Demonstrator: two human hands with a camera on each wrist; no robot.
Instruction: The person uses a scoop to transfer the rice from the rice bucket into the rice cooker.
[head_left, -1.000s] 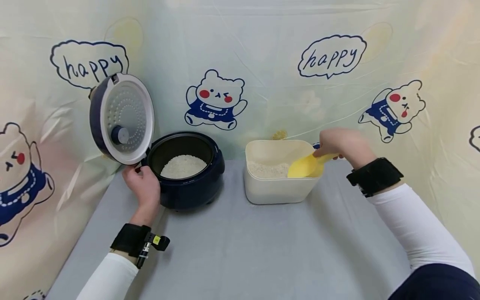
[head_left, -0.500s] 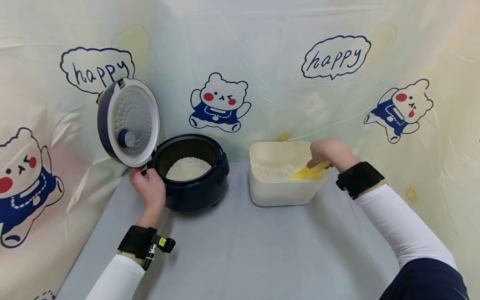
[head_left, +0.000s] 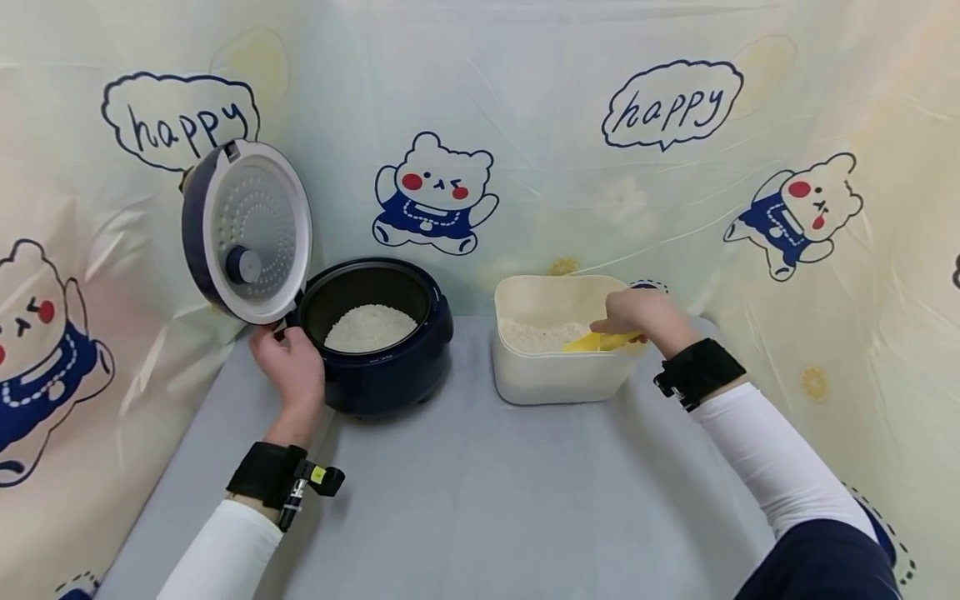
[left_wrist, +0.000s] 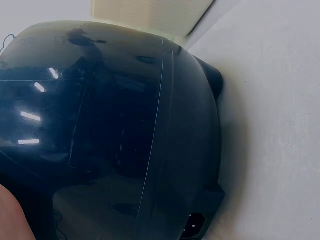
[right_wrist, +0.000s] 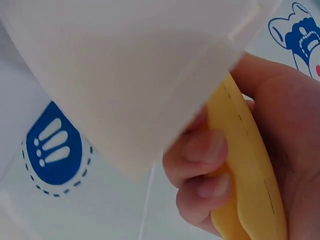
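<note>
Rice scooping, partway done.
Your right hand (head_left: 637,314) holds the yellow scoop (head_left: 592,342) in the tub (head_left: 555,383); your left hand (head_left: 291,371) grips the pot (head_left: 390,379), already holding rice.

A yellow plastic scoop handle (right_wrist: 248,165) is gripped by the curled fingers (right_wrist: 200,150) of the right hand (right_wrist: 270,125), just beside the smooth wall of a cream plastic container (right_wrist: 125,70). A blue printed emblem (right_wrist: 54,150) is seen below.
</note>
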